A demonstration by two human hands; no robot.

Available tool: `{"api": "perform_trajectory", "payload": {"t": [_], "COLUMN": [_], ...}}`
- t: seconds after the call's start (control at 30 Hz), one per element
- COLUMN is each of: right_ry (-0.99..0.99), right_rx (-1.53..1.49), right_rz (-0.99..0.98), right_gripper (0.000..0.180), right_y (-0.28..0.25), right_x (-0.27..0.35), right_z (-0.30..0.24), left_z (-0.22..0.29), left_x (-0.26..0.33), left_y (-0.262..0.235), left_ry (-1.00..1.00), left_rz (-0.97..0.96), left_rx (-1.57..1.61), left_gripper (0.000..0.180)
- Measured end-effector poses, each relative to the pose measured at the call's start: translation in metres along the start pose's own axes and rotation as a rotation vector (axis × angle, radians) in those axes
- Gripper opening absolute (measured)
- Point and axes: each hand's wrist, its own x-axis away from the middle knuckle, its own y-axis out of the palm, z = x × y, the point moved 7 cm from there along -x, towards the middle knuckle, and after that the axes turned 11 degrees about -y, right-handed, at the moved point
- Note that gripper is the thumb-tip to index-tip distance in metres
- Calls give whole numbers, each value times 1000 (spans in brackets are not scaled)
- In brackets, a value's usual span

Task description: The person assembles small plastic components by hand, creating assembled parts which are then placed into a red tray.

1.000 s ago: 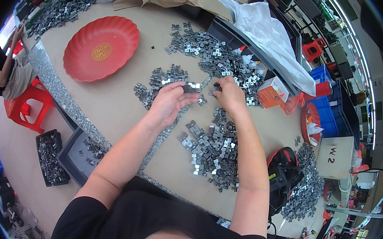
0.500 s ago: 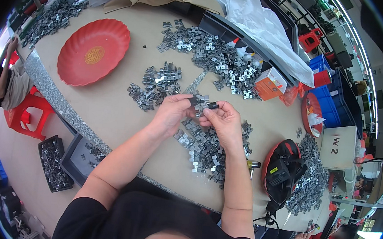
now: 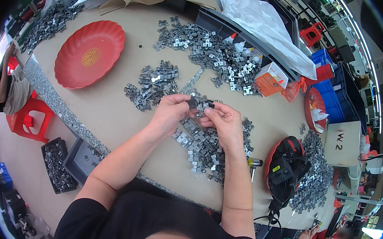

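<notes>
Over the middle of the table, my left hand [image 3: 172,112] and my right hand [image 3: 224,122] are closed, fingertips close together. Between them is a small grey metal piece [image 3: 201,105] with dark ends, gripped from both sides. Fingers cover part of it, and its exact kind is too small to tell. Just below my hands spreads a pile of similar flat metal pieces [image 3: 207,151]. A smaller heap of metal pieces [image 3: 154,84] lies to the left of my left hand.
A red scalloped plate [image 3: 74,69] rests at the left. Farther back is a larger metal pile [image 3: 225,60], beside an orange-white box [image 3: 271,79]. A hammer [image 3: 254,163] and a black device in a red bowl [image 3: 283,170] are at right. Co-workers sit at both sides.
The whole view has shifted slightly. My hands stay together around the metal piece, which appears slightly turned between my fingers.
</notes>
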Motion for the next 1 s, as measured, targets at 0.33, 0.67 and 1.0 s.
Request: {"api": "perform_trajectory", "payload": {"t": [0.33, 0.67, 1.0], "right_ry": [75, -31, -88], "right_rx": [-40, 256, 478], "right_rz": [-32, -93, -61], "right_gripper": [19, 15, 15], "right_y": [1, -3, -10], "right_x": [3, 5, 1], "right_z": [-3, -13, -12], "left_z": [6, -2, 1], "left_x": [7, 8, 6], "left_y": [18, 22, 29], "left_ry": [102, 27, 65], "left_rz": [-73, -98, -35], "left_rx": [-131, -247, -505], "left_gripper": [13, 18, 33]}}
